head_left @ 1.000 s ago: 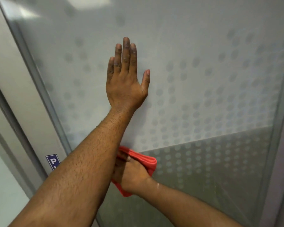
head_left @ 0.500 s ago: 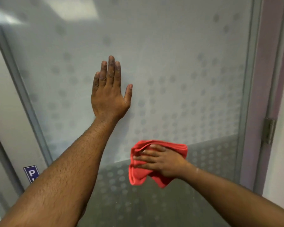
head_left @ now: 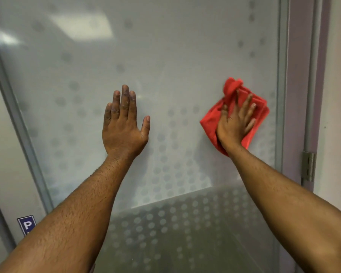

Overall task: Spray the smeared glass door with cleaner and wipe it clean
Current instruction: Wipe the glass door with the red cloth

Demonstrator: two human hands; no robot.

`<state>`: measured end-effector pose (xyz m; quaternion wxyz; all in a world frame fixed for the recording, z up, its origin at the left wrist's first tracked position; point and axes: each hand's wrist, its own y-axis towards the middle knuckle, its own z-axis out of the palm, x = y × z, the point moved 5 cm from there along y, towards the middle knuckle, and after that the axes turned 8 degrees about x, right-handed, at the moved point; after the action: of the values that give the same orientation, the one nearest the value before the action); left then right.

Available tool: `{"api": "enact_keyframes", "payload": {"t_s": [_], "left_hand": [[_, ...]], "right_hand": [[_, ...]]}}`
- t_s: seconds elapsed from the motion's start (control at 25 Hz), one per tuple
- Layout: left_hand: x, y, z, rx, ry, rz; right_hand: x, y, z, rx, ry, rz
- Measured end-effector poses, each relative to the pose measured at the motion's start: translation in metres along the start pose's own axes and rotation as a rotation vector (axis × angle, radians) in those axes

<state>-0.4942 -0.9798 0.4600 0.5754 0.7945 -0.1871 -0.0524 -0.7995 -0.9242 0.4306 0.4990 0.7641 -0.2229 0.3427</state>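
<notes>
The frosted glass door (head_left: 177, 62), patterned with grey dots, fills most of the view. My left hand (head_left: 124, 127) lies flat on the glass near its middle, fingers together and pointing up, holding nothing. My right hand (head_left: 234, 125) presses a crumpled red cloth (head_left: 209, 119) flat against the glass near the door's right edge, fingers spread over it. No spray bottle is in view.
A grey metal frame (head_left: 282, 95) borders the glass on the right, with a lilac door jamb (head_left: 297, 95) and a metal hinge (head_left: 308, 166) beyond it. On the left runs another grey frame (head_left: 18, 119), with a small blue "P" sign (head_left: 27, 224) low down.
My right hand has swept the red cloth from low under my left forearm up and to the right, near the door's right edge. My left hand stays flat on the glass.
</notes>
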Motion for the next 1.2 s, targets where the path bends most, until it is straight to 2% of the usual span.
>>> {"api": "enact_keyframes", "payload": {"t_s": [0.2, 0.28, 0.48, 0.56, 0.72, 0.8, 0.88, 1.0, 1.12, 1.2], "left_hand": [[0.001, 0.000, -0.001, -0.007, -0.012, 0.004], [0.003, 0.000, -0.001, 0.013, -0.015, 0.013], [-0.001, -0.002, -0.011, 0.083, -0.074, -0.002], [-0.006, -0.001, -0.021, 0.081, -0.159, -0.022], [-0.018, 0.016, -0.047, 0.055, -0.515, -0.129], [-0.034, 0.023, -0.052, 0.121, -0.748, -0.131], [-0.046, 0.024, -0.051, 0.197, -0.829, -0.199], [-0.050, 0.029, -0.043, 0.289, -0.815, -0.406], [-0.049, 0.032, -0.038, 0.361, -0.791, -0.530], [-0.047, 0.029, -0.036, 0.379, -0.854, -0.578]], "right_hand": [[0.118, -0.025, 0.018, 0.140, -0.121, -0.483], [0.144, -0.047, 0.033, 0.174, -0.161, -0.595], [0.138, -0.053, 0.025, 0.151, 0.055, -0.519], [0.137, -0.052, 0.019, 0.167, 0.058, -0.546], [0.133, -0.042, 0.003, 0.222, 0.134, -0.543], [0.129, -0.035, -0.005, 0.248, 0.185, -0.518], [0.125, -0.031, -0.012, 0.252, 0.138, -0.539], [0.122, -0.030, -0.018, 0.255, 0.064, -0.564], [0.115, -0.032, -0.025, 0.113, 0.101, -0.430], [0.098, -0.033, -0.029, -0.022, 0.080, -0.159]]}}
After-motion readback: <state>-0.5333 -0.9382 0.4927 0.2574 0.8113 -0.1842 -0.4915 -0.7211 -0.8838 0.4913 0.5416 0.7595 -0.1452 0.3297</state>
